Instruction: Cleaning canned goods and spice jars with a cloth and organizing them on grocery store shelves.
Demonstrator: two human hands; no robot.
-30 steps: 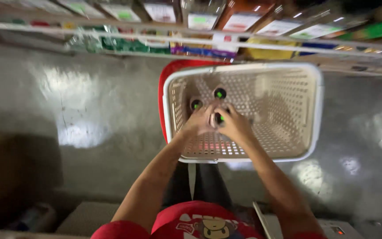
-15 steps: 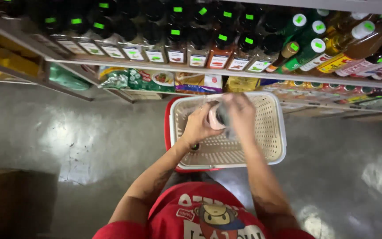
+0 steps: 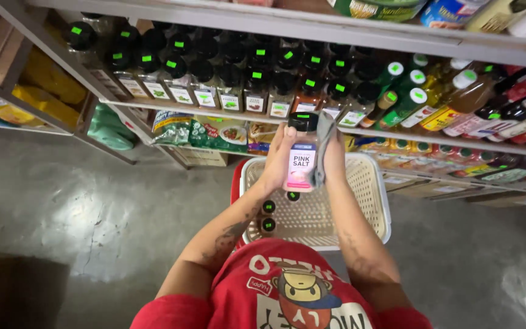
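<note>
Basket point(image 3: 372, 201), cream plastic, at floor level below the hands: three black-capped jars point(image 3: 268, 207) stand upright along its left wall. Salt jar point(image 3: 301, 155), pink, black cap, long axis upright, raised between both hands over the basket's far rim; left hand point(image 3: 277, 157) and right hand point(image 3: 335, 155) clasp its sides, equally near. Shelf point(image 3: 226, 109) beyond: rows of dark-capped bottles.

The person wears a red short-sleeved T-shirt point(image 3: 287, 298) with a cartoon figure and pale lettering printed across the chest. Both forearms are bare, and the left forearm point(image 3: 229, 234) carries dark tattoo marks. No rings, watch or gloves show on either hand.
</note>
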